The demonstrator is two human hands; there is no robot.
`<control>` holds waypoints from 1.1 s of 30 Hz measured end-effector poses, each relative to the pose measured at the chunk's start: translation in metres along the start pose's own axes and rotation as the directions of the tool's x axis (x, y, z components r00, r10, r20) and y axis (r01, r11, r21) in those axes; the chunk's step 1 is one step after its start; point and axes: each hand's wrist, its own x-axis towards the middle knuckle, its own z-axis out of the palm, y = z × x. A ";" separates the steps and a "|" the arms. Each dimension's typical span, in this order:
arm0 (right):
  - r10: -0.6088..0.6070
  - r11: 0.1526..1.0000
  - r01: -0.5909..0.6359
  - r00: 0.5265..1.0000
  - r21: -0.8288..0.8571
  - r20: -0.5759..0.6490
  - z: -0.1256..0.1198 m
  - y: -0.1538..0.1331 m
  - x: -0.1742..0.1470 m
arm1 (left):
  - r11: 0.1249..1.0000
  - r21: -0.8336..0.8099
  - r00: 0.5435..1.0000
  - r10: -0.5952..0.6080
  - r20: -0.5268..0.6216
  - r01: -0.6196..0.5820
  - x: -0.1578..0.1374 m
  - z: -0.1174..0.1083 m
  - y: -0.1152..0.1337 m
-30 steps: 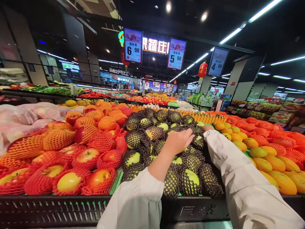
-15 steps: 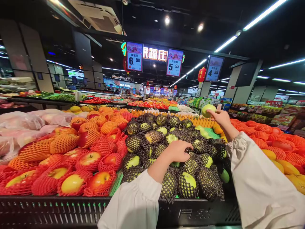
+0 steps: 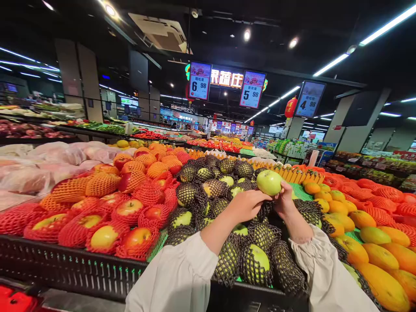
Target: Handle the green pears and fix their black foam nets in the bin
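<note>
A bare green apple point(image 3: 269, 182) is in my right hand point(image 3: 284, 200), whose fingers hold it from the right and below, above the pile. My left hand point(image 3: 248, 204) is just left of and below the apple, with its fingers bent together and their tips close to its underside. Whatever the left fingers grip is hidden; black foam netting shows right below them. Under both hands lie green apples in black foam nets point(image 3: 256, 258), heaped in a black crate point(image 3: 97, 268).
Red apples in red and orange nets point(image 3: 130, 208) fill the left side. Oranges point(image 3: 373, 255) and red-netted fruit point(image 3: 367, 190) lie to the right. Bagged pale fruit point(image 3: 42, 164) sits at far left. Price screens point(image 3: 252, 89) hang overhead.
My right hand has brought the green apple down and leftward from the upper right, beside my left hand. My left hand has shifted slightly right. The view has turned a little left.
</note>
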 end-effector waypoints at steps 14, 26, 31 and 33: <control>0.025 0.995 -0.016 0.995 -0.096 0.093 -0.006 0.026 -0.003 | 0.924 -0.304 0.821 -0.355 -0.448 0.233 0.002 -0.001 -0.001; -0.379 0.751 0.447 0.895 -0.486 0.237 -0.011 0.017 -0.006 | 0.446 -0.850 0.849 -0.529 0.002 0.280 0.002 0.011 0.001; -0.307 0.718 0.410 0.912 -0.562 0.274 -0.012 0.017 -0.011 | 0.215 -0.954 0.781 -0.624 0.029 0.207 0.007 0.011 0.005; -0.260 0.733 0.384 0.921 -0.562 0.289 -0.011 0.016 -0.010 | 0.190 -0.968 0.728 -0.686 -0.011 0.164 0.008 0.011 0.003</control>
